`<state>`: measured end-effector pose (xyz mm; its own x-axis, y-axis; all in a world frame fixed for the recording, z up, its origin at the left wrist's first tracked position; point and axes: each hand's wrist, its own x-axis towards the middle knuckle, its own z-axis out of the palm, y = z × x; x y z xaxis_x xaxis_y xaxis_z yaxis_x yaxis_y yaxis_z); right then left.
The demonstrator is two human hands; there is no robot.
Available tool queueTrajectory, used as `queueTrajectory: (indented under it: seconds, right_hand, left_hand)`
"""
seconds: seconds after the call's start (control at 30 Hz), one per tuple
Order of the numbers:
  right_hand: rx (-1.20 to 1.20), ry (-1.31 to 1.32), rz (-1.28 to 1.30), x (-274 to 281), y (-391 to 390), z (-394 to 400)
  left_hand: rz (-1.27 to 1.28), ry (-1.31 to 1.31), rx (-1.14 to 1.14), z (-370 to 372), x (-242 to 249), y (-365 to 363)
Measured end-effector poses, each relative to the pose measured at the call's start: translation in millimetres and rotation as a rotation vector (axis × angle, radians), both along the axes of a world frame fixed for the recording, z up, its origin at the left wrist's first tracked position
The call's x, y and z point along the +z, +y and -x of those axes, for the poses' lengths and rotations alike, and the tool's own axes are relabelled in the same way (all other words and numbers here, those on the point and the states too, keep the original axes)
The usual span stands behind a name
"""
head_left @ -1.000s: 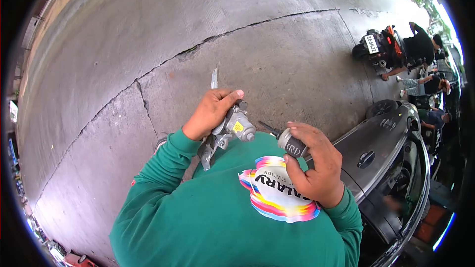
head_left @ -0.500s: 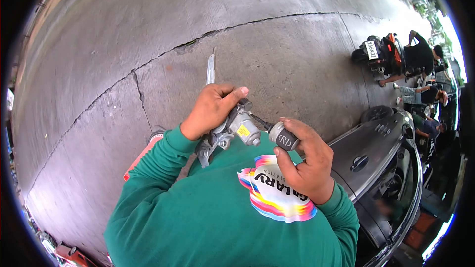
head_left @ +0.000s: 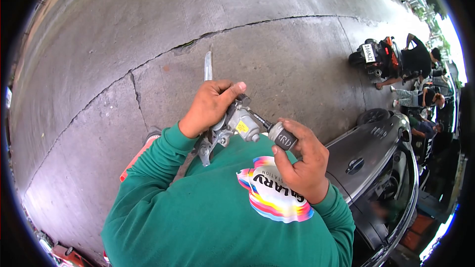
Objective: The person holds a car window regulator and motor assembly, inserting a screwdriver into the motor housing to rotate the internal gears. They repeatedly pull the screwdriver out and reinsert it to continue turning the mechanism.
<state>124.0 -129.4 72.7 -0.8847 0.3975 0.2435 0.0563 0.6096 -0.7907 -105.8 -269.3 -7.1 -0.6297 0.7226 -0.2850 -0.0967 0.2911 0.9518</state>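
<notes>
Head view: right hand (head_left: 302,168) gripping screwdriver (head_left: 283,138), tip now seated in motor (head_left: 242,123), apart a second ago. Left hand (head_left: 208,106) clamping motor. Fastener work starting.

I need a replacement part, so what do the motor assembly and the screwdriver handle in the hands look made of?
The motor assembly looks like cast metal: dull silver-grey, matte, with a yellow label; a flat bare-metal arm sticks out of it. The screwdriver handle looks like grey moulded plastic or rubber, smooth with a printed logo. The left hand holds the assembly, the right hand the screwdriver.
</notes>
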Motion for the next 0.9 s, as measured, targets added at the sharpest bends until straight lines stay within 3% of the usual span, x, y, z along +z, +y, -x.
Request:
queueTrajectory:
  seconds: [0.17, 0.27, 0.33, 0.47, 0.53, 0.67, 0.73, 0.77, 0.83, 0.9]
  right_hand:
    - [-0.029, 0.036, 0.037, -5.8, 0.2, 3.3]
    - [-0.061, -0.027, 0.060, 2.3, 2.0, 3.8]
    - [-0.052, -0.220, 0.109, 11.6, 6.0, 3.7]
    - [-0.101, -0.251, 0.118, 6.9, 11.9, 13.3]
    - [-0.013, 0.033, -0.189, 0.0, 18.5, 25.0]
    - [0.037, 0.172, -0.312, -19.9, 26.8, 30.0]
    - [-0.119, -0.029, 0.223, -20.7, 21.7, 27.5]
    - [-0.120, -0.026, 0.223, -21.3, 24.2, 28.8]
    - [-0.209, -0.244, 0.580, -23.6, 35.0, 32.8]
    - [-0.205, -0.171, 0.471, -29.5, 37.4, 36.8]
  left_hand:
    - [-0.001, 0.064, 0.003, 4.0, 2.0, 3.8]
    - [-0.026, 0.152, 0.008, 3.8, 6.9, 6.0]
    - [-0.021, 0.190, 0.017, 2.0, 10.5, 8.1]
    - [0.013, 0.290, 0.071, 1.7, 8.5, 10.7]
    - [0.031, 0.314, 0.095, 3.7, 10.5, 11.8]
    - [0.026, 0.405, 0.165, 3.3, 9.1, 14.9]
    - [0.028, 0.414, 0.180, 3.3, 8.6, 16.3]
    - [0.028, 0.423, 0.193, 4.2, 9.2, 17.3]
    - [0.019, 0.464, 0.189, 4.6, 14.7, 21.5]
    - [0.011, 0.504, 0.188, 3.7, 16.6, 23.6]
